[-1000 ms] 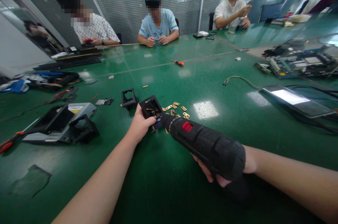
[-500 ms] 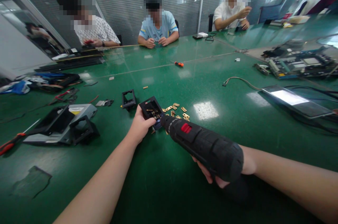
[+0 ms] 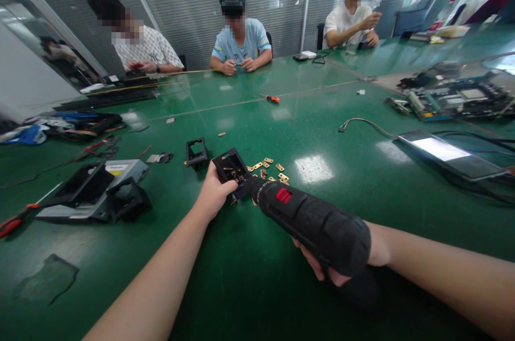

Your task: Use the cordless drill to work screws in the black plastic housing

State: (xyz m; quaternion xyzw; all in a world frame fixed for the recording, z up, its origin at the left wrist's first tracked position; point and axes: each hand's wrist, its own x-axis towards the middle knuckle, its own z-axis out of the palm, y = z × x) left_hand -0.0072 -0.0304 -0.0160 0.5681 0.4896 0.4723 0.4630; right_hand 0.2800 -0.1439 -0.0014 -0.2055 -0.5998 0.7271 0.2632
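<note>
My left hand (image 3: 213,194) grips a small black square housing (image 3: 230,164) with brass parts inside, tilted up off the green table (image 3: 249,287). My right hand (image 3: 328,268) is wrapped round the grip of a black electric screwdriver (image 3: 309,223) with a red switch; most of that hand is hidden under the tool. The tool's nose points into the housing's near right corner. Several small brass plates (image 3: 271,167) lie on the table just right of the housing.
An empty black frame (image 3: 196,152) stands left of the housing, with a grey and black disassembled unit (image 3: 94,191) further left. A red-handled tool (image 3: 16,220) lies at the left edge. A flat panel with cables (image 3: 450,153) and circuit boards (image 3: 454,97) sit right. Three people sit across the table.
None beyond a slight shift of my head; both hands, the housing and the screwdriver stay where they were.
</note>
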